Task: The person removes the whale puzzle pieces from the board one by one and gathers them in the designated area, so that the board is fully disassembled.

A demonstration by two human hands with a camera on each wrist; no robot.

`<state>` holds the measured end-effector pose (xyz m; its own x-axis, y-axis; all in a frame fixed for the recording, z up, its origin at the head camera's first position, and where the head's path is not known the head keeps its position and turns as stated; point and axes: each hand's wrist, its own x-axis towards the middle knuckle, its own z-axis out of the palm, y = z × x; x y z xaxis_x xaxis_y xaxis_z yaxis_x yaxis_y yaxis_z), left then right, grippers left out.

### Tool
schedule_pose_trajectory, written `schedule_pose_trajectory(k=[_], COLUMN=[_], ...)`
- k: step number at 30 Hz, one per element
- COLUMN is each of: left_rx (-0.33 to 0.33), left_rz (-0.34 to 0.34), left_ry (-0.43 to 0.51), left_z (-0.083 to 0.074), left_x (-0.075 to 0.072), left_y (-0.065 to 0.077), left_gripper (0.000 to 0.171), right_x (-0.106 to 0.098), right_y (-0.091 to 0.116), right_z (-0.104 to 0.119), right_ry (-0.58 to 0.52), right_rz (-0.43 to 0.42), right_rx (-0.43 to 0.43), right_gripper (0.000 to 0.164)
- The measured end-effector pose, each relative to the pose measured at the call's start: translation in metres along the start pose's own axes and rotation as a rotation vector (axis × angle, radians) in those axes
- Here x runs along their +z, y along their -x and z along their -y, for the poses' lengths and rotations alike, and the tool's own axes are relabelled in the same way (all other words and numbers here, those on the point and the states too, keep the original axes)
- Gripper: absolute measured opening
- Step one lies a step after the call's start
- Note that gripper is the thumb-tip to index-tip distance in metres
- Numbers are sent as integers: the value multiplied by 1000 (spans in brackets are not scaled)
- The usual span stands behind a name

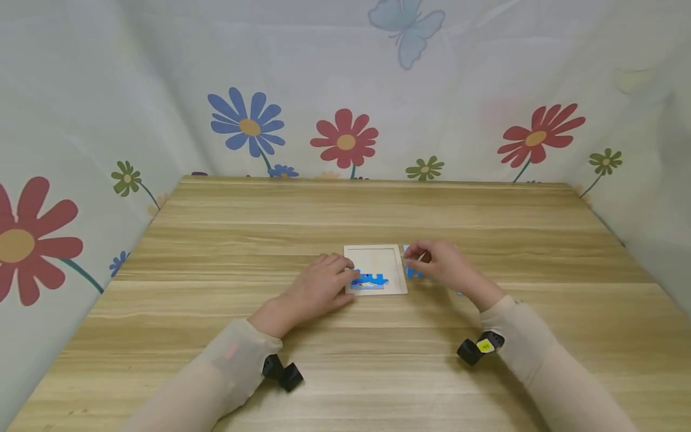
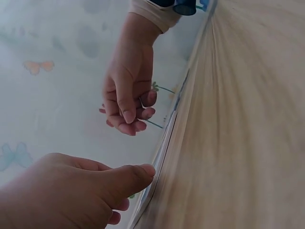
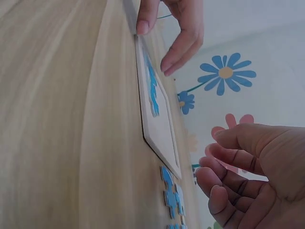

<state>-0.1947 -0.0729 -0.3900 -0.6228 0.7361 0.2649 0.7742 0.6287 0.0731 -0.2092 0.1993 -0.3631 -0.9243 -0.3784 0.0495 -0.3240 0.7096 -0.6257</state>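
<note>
A square pale wooden puzzle tray [image 1: 402, 276] lies flat on the table. Joined blue jigsaw pieces [image 1: 372, 280] sit along its near side. My left hand [image 1: 317, 287] is at the tray's left edge, thumb by the near corner and fingertips over the left end of the pieces. Just right of the tray, my right hand [image 1: 445, 264] hovers above loose blue jigsaw pieces [image 3: 170, 198]. Its fingers are loosely curled, and in the right wrist view nothing shows between them. That hand partly hides the loose pieces in the head view.
The wood-grain table [image 1: 259, 210] stretches out on all sides of the tray. A white cloth [image 1: 302, 54] printed with flowers and a butterfly hangs behind the table and along both sides. Black wrist cameras [image 1: 283, 373] are strapped at both sleeves.
</note>
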Motion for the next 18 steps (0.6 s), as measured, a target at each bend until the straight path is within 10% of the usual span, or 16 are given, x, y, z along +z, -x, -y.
schedule_pose_trajectory(k=[18], left_rx=[33], left_rz=[-32], left_ry=[-12], left_z=[2], left_x=[6], left_y=[1], left_gripper=[20], right_x=[29], right_y=[-13], right_z=[22], right_ry=[71], right_rz=[107], right_rx=[-41], right_gripper=[15])
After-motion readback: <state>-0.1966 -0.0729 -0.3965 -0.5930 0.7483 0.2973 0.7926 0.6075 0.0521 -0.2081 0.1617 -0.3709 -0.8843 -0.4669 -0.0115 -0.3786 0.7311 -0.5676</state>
